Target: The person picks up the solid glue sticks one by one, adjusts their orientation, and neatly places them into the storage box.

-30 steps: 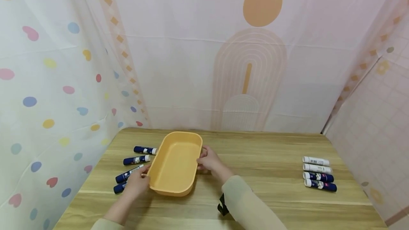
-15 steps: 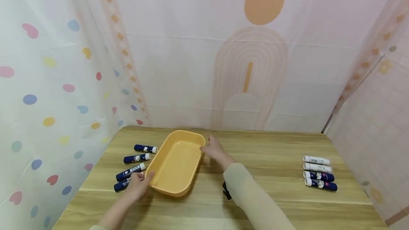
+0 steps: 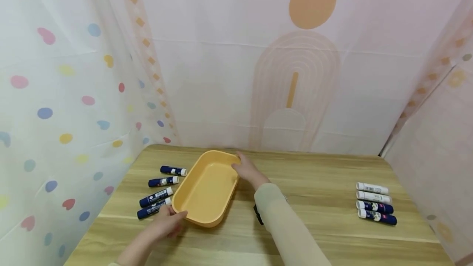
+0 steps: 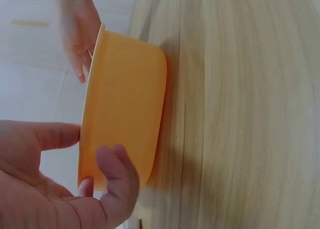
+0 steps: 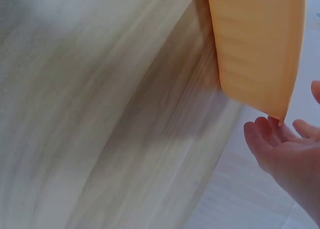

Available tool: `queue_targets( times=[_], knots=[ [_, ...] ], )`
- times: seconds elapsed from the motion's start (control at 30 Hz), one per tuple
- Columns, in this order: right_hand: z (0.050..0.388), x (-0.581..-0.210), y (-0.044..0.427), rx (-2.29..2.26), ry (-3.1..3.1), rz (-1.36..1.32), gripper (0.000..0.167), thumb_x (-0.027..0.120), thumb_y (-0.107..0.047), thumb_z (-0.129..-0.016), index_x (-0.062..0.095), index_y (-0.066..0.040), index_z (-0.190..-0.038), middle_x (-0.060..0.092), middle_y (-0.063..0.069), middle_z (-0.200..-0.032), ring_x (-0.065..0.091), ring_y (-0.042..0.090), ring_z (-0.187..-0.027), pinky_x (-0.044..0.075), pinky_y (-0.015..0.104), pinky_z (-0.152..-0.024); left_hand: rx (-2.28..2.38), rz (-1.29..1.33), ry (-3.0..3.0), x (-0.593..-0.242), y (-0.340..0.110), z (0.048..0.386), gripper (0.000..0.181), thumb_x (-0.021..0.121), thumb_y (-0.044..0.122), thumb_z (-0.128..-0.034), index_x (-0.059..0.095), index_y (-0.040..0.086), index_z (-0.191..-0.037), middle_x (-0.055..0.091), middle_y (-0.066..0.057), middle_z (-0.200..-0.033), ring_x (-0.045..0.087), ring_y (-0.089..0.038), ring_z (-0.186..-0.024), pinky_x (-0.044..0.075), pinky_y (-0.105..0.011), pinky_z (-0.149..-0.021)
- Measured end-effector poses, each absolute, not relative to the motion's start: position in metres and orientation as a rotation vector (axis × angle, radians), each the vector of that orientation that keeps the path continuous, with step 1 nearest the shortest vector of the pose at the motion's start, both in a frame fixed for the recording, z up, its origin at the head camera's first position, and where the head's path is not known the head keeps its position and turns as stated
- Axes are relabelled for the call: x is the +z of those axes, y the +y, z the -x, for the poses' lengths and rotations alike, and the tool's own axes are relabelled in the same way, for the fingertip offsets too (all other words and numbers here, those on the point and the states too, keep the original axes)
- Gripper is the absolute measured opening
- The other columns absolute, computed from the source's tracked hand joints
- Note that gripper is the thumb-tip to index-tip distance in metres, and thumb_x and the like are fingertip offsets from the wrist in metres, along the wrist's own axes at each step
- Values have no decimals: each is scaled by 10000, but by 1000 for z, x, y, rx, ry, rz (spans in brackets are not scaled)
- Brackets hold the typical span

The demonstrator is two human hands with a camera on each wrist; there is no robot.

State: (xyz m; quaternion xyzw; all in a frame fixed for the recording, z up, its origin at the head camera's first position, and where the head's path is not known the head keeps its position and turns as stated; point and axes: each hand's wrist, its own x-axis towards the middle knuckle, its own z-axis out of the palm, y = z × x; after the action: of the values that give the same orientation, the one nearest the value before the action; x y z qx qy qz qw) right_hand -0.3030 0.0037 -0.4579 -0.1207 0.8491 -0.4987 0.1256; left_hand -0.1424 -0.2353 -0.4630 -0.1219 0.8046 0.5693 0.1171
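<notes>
Apparently for balance, I see the tray (image 3: pixel 208 192) held by opposite corners on my remote feed: the left hand (image 3: pixel 164 223) pinches its rim at eight o'clock, the right hand (image 3: pixel 252 170) at two. Whether it touches the table (image 3: pixel 318 180), I can't tell. Blue sticks (image 3: pixel 156 197) lie at nine, mixed sticks (image 3: pixel 374 197) at three, perhaps giving it room.

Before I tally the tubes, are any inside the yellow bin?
No, the yellow bin shows bare inside; the tubes lie on the table on either side.
</notes>
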Motion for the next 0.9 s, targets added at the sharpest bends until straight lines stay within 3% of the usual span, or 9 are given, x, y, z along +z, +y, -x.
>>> queue_targets(
  times=[0.17,0.33,0.47,0.63,0.73,0.9],
  knots=[
    [305,-458,8,-1492,2573,377,521,503,-105,-942,356,44,-1419,420,288,-1383,410,422,-1276,362,516,-1050,1807,490,2278,-465,-238,148,257,516,63,-929,320,-65,-1034,540,-62,-686,530,-119,-539,456,-218,-463],
    [303,-457,18,-1432,2638,339,441,510,-121,-943,467,37,-1352,506,282,-1294,499,416,-1166,439,510,-958,1913,531,2217,-463,-244,156,395,484,34,-942,247,-118,-1219,609,-66,-784,595,-105,-631,524,-212,-544],
    [303,-459,26,-1393,2642,266,359,509,-171,-957,575,-15,-1273,589,222,-1207,582,344,-1037,515,427,-829,1906,545,2263,-459,-247,162,482,461,52,-960,215,-137,-1329,586,-131,-918,593,-106,-691,548,-228,-602],
    [301,-460,40,-1383,2641,174,287,539,-223,-952,627,-23,-1137,626,155,-1080,592,241,-907,516,324,-726,1874,557,2306,-451,-247,170,516,435,104,-987,221,-82,-1418,471,-210,-1133,593,-127,-792,554,-260,-682],
    [296,-456,48,-1421,2635,93,221,559,-193,-937,620,-6,-1038,624,118,-973,581,192,-830,507,282,-685,1841,552,2341,-445,-243,177,502,417,109,-993,254,-40,-1444,424,-202,-1185,585,-170,-899,541,-244,-714],
    [288,-454,67,-1619,2481,-69,194,569,-144,-927,603,13,-1036,592,99,-928,567,149,-745,527,268,-637,1838,474,2365,-442,-234,192,527,416,52,-963,274,-7,-1467,421,-183,-1176,535,-209,-964,513,-218,-718]
  ],
)
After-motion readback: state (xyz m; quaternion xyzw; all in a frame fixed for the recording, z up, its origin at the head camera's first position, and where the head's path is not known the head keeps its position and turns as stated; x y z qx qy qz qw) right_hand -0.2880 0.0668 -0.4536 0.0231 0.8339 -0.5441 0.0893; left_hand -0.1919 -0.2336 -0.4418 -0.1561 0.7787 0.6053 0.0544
